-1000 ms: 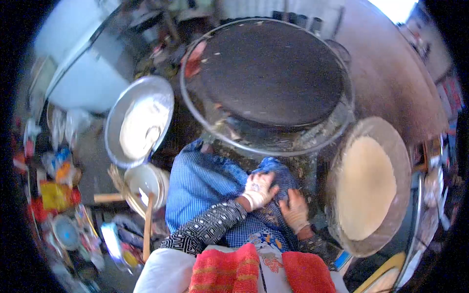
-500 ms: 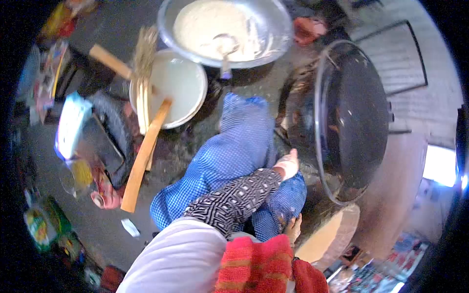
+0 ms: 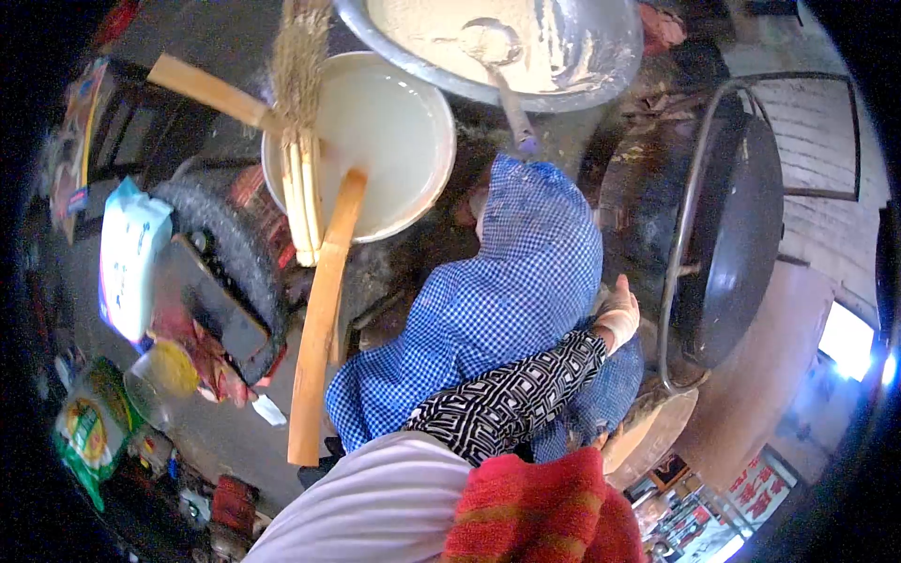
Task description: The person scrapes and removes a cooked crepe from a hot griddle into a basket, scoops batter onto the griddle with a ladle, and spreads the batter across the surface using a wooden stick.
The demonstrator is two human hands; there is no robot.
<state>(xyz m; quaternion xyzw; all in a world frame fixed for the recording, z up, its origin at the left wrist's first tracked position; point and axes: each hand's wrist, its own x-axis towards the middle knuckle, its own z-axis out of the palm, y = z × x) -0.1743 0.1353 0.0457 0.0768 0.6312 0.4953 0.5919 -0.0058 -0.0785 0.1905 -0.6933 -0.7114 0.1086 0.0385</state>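
My left hand point(image 3: 619, 315), at the end of a black-and-white patterned sleeve point(image 3: 511, 389), rests by the blue checked cloth point(image 3: 511, 253) over my legs. Its wrist looks wrapped in something pale, and most of its fingers are hidden. Low beside the cloth only a sliver of my right hand point(image 3: 610, 436) shows; what it touches cannot be made out. Ahead, a metal basin point(image 3: 601, 70) holds pale batter with a ladle point(image 3: 511, 103) in it. Left of it, a straw brush point(image 3: 298, 122) and a wooden scraper point(image 3: 324, 319) lie across a white bowl point(image 3: 441, 178) of cloudy liquid.
To the right a large dark round pan or lid point(image 3: 741, 244) with a metal rim stands tilted. At the left are a tissue pack point(image 3: 134, 258), a phone point(image 3: 221, 296), a clear cup point(image 3: 164, 380) and a green bag point(image 3: 94, 432). Below hangs a red towel point(image 3: 535, 507).
The view has shifted, so the bowl, pan and my legs sit farther right in it. My left hand stays by the checked cloth; less of my right hand shows.
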